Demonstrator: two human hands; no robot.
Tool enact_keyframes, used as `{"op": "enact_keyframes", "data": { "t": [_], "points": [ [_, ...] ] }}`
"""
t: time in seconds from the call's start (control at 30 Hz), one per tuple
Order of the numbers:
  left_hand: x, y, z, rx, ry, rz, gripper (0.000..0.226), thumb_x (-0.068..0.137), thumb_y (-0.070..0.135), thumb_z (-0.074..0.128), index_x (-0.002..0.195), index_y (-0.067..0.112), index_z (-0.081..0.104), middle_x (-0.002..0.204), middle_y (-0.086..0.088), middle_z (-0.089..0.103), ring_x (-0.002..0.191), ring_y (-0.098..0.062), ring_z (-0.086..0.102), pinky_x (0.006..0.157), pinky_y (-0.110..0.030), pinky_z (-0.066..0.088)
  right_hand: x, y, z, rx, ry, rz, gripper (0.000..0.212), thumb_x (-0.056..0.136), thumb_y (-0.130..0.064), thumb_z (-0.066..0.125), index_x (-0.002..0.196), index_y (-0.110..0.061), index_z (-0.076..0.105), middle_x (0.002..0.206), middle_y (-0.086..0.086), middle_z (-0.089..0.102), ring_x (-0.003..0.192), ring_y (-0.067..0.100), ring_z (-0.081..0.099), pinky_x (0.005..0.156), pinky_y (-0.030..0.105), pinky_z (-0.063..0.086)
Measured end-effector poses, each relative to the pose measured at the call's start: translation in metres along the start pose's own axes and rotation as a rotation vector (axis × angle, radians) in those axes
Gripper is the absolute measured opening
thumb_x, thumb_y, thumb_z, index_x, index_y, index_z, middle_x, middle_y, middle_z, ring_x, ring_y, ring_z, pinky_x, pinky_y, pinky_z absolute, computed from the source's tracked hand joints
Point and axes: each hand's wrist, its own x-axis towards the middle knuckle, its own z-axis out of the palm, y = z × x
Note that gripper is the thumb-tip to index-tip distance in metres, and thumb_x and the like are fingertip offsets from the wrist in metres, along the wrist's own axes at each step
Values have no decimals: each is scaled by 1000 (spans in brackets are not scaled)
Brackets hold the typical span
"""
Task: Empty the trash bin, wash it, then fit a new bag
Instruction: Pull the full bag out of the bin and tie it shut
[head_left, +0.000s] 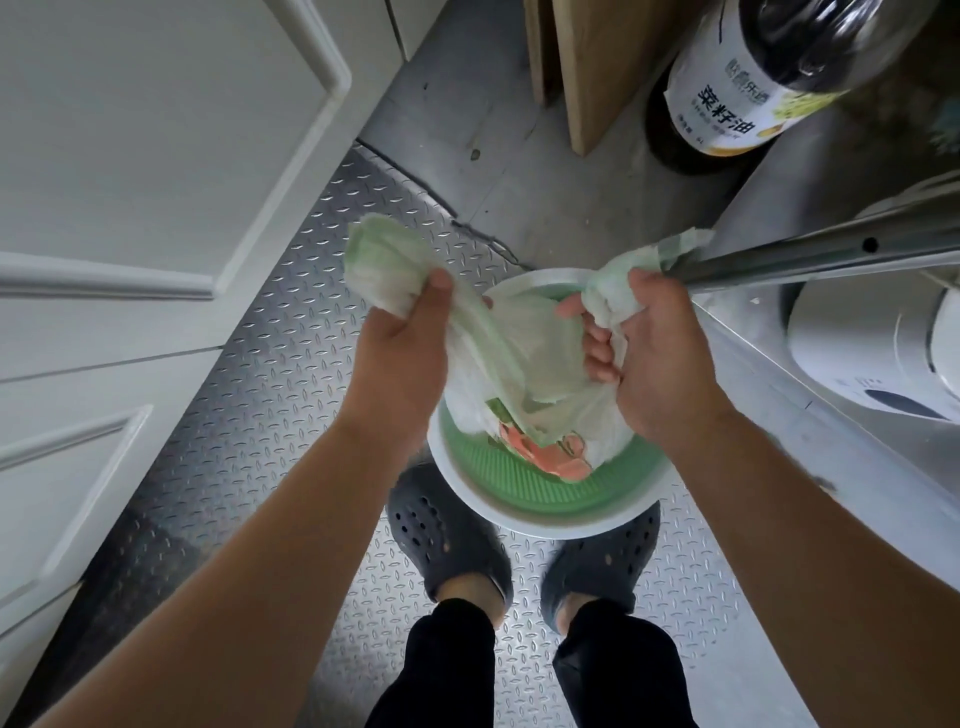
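The left hand (402, 345) is closed tight on one bunched top corner of the pale green trash bag (524, 364); the right hand (652, 358) is fisted round the opposite corner. Between the two hands the bag's mouth stretches and sags, its body hanging just below them into the bin (545, 509), a round white-rimmed tub with a green ribbed inside. Orange scraps show through the film beneath the right hand. The bin stands on the metal tread-plate floor (270, 395), touching the toes of dark clogs (447, 535).
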Motion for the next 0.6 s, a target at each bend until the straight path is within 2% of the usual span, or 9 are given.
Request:
{"op": "enact_keyframes", "data": {
  "t": [0.07, 0.13, 0.23, 0.3, 0.4, 0.43, 0.5, 0.53, 0.6],
  "points": [
    [-8, 3, 14, 70, -32, -1, 25, 89, 42, 57, 78, 30, 76, 84, -6, 78, 86, -27, 75, 79, -43, 61, 2, -5, 3, -83, 58, -56, 27, 79, -28, 49, 69, -10, 66, 59, 2, 36, 50, 12, 32, 47, 25, 27],
    [-14, 2, 26, 178, -56, 14, 30, 89, 47, 53, 78, 27, 74, 80, -5, 76, 83, -28, 73, 82, -48, 59, 4, -6, 7, -223, 84, -148, 26, 92, -22, 52, 68, -13, 58, 57, 1, 45, 46, 13, 39, 45, 26, 33],
    [-19, 0, 37, 266, -84, 39, 36, 88, 49, 49, 79, 20, 69, 77, -8, 73, 76, -29, 70, 72, -41, 57, 10, -8, 13, -550, 138, -269, 34, 96, -29, 54, 64, -18, 53, 56, -2, 55, 47, 15, 50, 53, 33, 41],
    [-20, -3, 39, 312, -83, 54, 35, 91, 48, 49, 74, 21, 66, 68, 1, 71, 64, -16, 67, 61, -27, 54, 14, -10, 18, -722, 189, -266, 37, 88, -46, 57, 72, -14, 66, 63, -3, 64, 61, 17, 62, 64, 33, 50],
    [-18, -6, 40, 352, -70, 61, 33, 98, 40, 51, 72, 23, 63, 61, 8, 64, 59, -7, 60, 57, -23, 48, 20, -13, 22, -352, 196, 12, 69, 74, -62, 43, 94, -2, 71, 62, -5, 57, 55, 12, 55, 57, 26, 45],
    [-18, -6, 40, 362, -66, 58, 33, 98, 40, 51, 72, 22, 63, 60, 10, 64, 59, -6, 59, 56, -23, 48, 20, -14, 23, -199, 184, 64, 65, 72, -55, 44, 96, 1, 69, 60, -2, 53, 47, 9, 48, 49, 23, 39],
    [-19, -6, 40, 401, -64, 73, 35, 98, 41, 51, 72, 21, 62, 58, 12, 63, 56, -4, 57, 52, -21, 46, 19, -13, 22, -94, 175, 57, 34, 67, -31, 47, 79, -4, 64, 59, 4, 46, 40, 9, 34, 42, 23, 28],
    [-19, -5, 40, 429, -67, 92, 36, 99, 41, 51, 72, 20, 62, 58, 10, 62, 55, -6, 57, 51, -23, 45, 19, -12, 21, -126, 169, 28, 14, 66, -22, 48, 65, -12, 58, 55, 2, 43, 40, 10, 32, 44, 25, 27],
    [-21, -3, 41, 479, -83, 126, 35, 100, 40, 50, 70, 23, 60, 60, 5, 62, 55, -8, 57, 52, -24, 44, 18, -5, 18, -332, 144, -69, 15, 67, -14, 55, 53, -20, 56, 46, -6, 45, 41, 11, 40, 48, 29, 35]
  ]
}}
